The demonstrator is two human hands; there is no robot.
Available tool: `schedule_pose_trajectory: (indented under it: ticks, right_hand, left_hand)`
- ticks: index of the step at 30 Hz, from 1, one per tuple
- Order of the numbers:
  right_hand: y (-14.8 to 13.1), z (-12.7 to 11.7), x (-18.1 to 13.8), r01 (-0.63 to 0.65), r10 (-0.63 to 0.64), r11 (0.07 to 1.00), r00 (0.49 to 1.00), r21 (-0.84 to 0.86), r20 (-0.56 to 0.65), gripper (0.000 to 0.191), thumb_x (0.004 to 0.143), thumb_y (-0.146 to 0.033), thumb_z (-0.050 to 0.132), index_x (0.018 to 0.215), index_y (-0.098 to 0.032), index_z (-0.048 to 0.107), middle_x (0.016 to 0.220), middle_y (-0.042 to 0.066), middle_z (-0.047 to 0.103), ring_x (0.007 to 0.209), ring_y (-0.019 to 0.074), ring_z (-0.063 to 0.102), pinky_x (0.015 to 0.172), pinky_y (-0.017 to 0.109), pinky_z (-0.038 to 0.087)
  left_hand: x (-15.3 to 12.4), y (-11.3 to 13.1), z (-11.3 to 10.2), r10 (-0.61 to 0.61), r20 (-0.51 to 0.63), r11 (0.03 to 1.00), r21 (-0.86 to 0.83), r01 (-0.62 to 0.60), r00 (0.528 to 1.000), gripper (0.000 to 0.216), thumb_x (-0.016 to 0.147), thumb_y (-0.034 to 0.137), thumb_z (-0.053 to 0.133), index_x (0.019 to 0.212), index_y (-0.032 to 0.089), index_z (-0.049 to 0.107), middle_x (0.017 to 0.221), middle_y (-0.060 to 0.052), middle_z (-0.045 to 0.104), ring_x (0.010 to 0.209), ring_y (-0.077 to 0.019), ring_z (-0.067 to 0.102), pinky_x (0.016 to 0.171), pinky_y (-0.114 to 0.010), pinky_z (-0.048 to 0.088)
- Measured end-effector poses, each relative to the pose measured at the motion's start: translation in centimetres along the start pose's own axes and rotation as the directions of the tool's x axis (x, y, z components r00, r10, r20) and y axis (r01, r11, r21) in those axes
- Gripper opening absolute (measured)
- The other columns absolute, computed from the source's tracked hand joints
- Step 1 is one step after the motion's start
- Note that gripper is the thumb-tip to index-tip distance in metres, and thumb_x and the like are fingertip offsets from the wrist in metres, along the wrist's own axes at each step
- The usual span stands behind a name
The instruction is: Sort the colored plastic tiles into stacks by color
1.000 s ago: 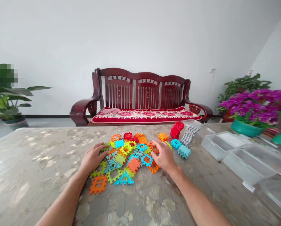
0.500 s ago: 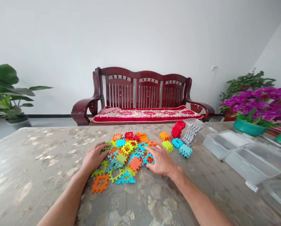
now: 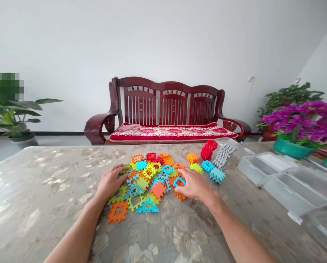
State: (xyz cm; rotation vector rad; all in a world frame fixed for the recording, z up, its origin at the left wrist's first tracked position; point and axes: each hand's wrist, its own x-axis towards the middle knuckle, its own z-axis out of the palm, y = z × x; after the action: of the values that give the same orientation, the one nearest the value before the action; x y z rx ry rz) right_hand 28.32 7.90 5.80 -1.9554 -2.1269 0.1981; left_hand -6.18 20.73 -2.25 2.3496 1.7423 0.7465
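Observation:
My left hand (image 3: 112, 181) rests at the left edge of a pile of flat plastic building pieces with toothed edges, its fingers apart over green pieces. My right hand (image 3: 196, 185) is at the pile's right side, thumb and fingers around a blue toothed piece (image 3: 179, 181); the far fingers are partly hidden. An orange toothed piece (image 3: 181, 196) shows just under the thumb. Between the hands lie a salmon square (image 3: 158, 190), a green square (image 3: 141, 183) and a blue triangular piece (image 3: 148, 206). Closest to me is an orange window-shaped piece (image 3: 118, 212).
Beyond my right hand stand sorted stacks: orange (image 3: 192, 157), lime (image 3: 196, 168), light blue (image 3: 217, 175), red (image 3: 208, 149) and grey (image 3: 225, 156). Clear plastic boxes (image 3: 286, 195) sit at right, near a pot of purple flowers (image 3: 295, 148). A wooden bench (image 3: 172, 106) is behind the table.
My right hand has shifted slightly right, and the blue piece has moved with it. More of an orange piece shows beneath. My left hand stays in place.

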Motion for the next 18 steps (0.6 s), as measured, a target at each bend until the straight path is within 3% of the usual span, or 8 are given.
schedule_pose_trajectory:
  ticks: [6,11,14,18]
  right_hand:
    - [-0.2,0.9,-0.2,0.011,-0.011,1.0,1.0,-0.013,0.001,0.046,0.074,-0.026,0.064,0.12,-0.021,0.063,0.123,0.01,0.066,0.113,0.0265,0.061,0.092,0.035,0.046]
    - [2.3,0.0,0.8,-0.011,0.018,0.989,0.999,0.147,-0.042,0.066,0.065,-0.03,0.076,0.129,-0.024,0.059,0.121,0.007,0.066,0.109,0.0246,0.061,0.092,0.033,0.046]
    - [5.5,-1.7,1.7,-0.123,0.153,0.975,0.976,0.184,-0.158,0.064,0.068,-0.036,0.076,0.128,-0.021,0.06,0.122,0.009,0.065,0.109,0.0242,0.061,0.093,0.033,0.046]
    - [9.5,-3.3,2.2,-0.339,0.335,0.94,0.905,0.032,-0.263,0.057,0.073,-0.039,0.072,0.126,-0.02,0.062,0.117,0.011,0.066,0.106,0.0251,0.062,0.09,0.033,0.045]
  left_hand:
    - [0.0,0.2,-0.2,-0.011,-0.008,1.0,-0.003,0.011,1.0,0.042,0.085,0.047,0.051,0.115,0.028,0.074,0.134,-0.006,0.064,0.119,-0.0269,0.063,0.107,-0.039,0.045]
    - [0.0,0.0,0.0,-0.005,0.017,1.0,-0.02,0.005,1.0,0.046,0.085,0.049,0.048,0.117,0.026,0.073,0.137,-0.008,0.062,0.121,-0.0282,0.061,0.108,-0.042,0.043]
    - [0.1,-0.2,0.1,0.002,0.002,1.0,-0.024,-0.002,1.0,0.047,0.085,0.05,0.048,0.117,0.026,0.073,0.137,-0.008,0.062,0.122,-0.0286,0.061,0.108,-0.043,0.043]
    - [0.0,-0.4,0.2,0.006,-0.022,1.0,-0.021,-0.006,1.0,0.046,0.085,0.051,0.049,0.116,0.027,0.074,0.134,-0.007,0.064,0.119,-0.0294,0.063,0.106,-0.042,0.045]
